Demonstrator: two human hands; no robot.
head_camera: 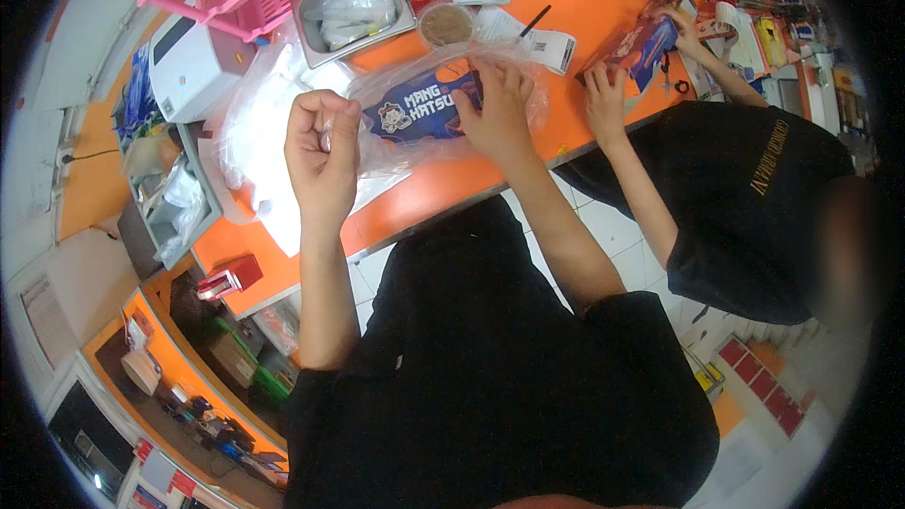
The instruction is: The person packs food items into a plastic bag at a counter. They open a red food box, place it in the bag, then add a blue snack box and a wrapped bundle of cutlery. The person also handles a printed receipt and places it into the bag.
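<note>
A dark blue cardboard food box (417,109) with orange print and white lettering lies inside a clear plastic bag (396,74) on the orange table. My left hand (322,155) is raised at the bag's left end, fingers curled, pinching a fold of its film. Across the box's right end rests my right hand (498,109), with the thumb on the printed top and the fingers over the far side. It grips the box there; whether the film lies between hand and box is hard to tell.
At right, a co-worker's hands (606,102) hold a similar box (640,49), near scissors (672,81). Beyond my bag stand a round tub with a brown filling (447,25), a steel pan (311,42), paper slips (555,49) and a pink basket (247,21). White bags (258,127) and a printer (194,71) lie left.
</note>
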